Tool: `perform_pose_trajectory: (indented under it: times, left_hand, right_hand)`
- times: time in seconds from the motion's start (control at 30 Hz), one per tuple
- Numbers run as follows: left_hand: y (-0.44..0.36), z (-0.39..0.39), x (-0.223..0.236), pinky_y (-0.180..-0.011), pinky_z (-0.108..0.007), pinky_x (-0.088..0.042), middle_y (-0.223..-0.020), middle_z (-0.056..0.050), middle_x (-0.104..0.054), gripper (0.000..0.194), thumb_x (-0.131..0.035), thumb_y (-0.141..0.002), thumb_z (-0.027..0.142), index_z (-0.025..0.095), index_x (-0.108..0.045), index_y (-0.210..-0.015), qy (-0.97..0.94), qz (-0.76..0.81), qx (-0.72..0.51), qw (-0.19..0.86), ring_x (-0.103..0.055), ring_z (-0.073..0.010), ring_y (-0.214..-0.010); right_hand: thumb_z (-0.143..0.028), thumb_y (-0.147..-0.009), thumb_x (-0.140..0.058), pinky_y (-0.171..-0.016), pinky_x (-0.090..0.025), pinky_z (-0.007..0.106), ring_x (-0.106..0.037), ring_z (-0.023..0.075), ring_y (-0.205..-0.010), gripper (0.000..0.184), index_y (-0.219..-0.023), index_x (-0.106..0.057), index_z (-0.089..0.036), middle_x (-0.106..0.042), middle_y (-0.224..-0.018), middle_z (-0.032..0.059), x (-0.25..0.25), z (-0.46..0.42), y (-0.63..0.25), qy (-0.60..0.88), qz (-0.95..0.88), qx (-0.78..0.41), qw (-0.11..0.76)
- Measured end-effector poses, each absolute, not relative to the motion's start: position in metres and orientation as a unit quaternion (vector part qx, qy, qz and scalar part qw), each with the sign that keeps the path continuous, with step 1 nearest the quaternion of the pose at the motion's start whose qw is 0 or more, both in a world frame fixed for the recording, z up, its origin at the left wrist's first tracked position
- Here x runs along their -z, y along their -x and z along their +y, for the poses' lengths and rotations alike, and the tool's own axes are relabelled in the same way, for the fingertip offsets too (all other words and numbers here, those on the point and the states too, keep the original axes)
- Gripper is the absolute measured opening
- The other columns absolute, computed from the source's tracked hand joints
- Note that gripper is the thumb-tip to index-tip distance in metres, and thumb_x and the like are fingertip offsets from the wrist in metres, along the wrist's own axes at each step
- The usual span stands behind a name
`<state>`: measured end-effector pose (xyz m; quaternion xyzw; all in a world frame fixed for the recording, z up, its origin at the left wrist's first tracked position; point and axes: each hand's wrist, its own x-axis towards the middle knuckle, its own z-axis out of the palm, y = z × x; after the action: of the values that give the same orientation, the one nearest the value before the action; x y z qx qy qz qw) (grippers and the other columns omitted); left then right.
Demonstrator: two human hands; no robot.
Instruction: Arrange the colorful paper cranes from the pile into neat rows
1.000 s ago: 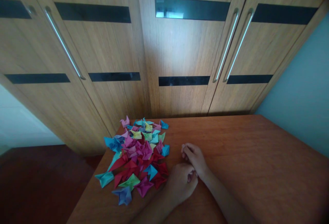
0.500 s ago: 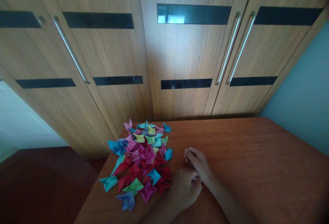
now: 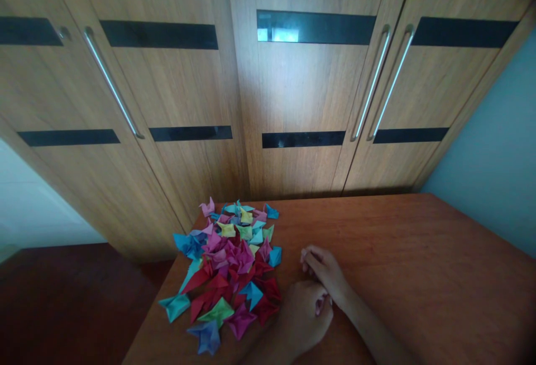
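Note:
My left hand (image 3: 302,316) rests on the table with its fingers curled into a loose fist, and nothing shows in it. Just beyond, touching it at the wrist, my right hand (image 3: 323,269) lies with its fingers also curled in; I see nothing held there. To the left of both hands spreads a heap of folded paper origami pieces (image 3: 238,256) in pink, red, blue, green and yellow. A magenta piece (image 3: 240,320) and dark red pieces (image 3: 266,298) lie closest to my left hand. At the near end is a blue-violet piece (image 3: 207,336).
The brown wooden table (image 3: 419,264) extends to the right. Behind it stands a wooden wardrobe (image 3: 301,86) with dark inlaid strips and long metal handles (image 3: 372,83). A pale blue wall (image 3: 494,147) is at the right, and dark red floor (image 3: 79,298) shows at the left.
The view has shifted slightly, so the table and paper pieces sit a little lower. Both hands stay curled together in nearly the same place; the paper pieces have not moved on the table.

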<state>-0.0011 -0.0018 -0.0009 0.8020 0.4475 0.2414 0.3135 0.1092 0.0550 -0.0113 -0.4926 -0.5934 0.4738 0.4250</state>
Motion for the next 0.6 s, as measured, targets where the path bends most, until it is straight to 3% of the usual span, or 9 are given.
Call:
perform_pose_trajectory:
  times: [0.6]
  left_hand:
    - [0.0001, 0.0, -0.0019, -0.052, -0.023, -0.029, -0.064, -0.001, -0.061, 0.021, -0.042, -0.083, 0.017, 0.016, -0.06, -0.072, -0.816, 0.44, -0.225, 0.3, -0.052, -0.0108, -0.056]
  right_hand:
    - [-0.048, -0.083, -0.049, -0.049, -0.037, 0.022, -0.049, 0.0114, -0.052, 0.035, -0.067, -0.057, -0.018, -0.055, -0.056, -0.0012, 0.0072, 0.0544, -0.1101, 0.482, -0.595, -0.491, 0.415]
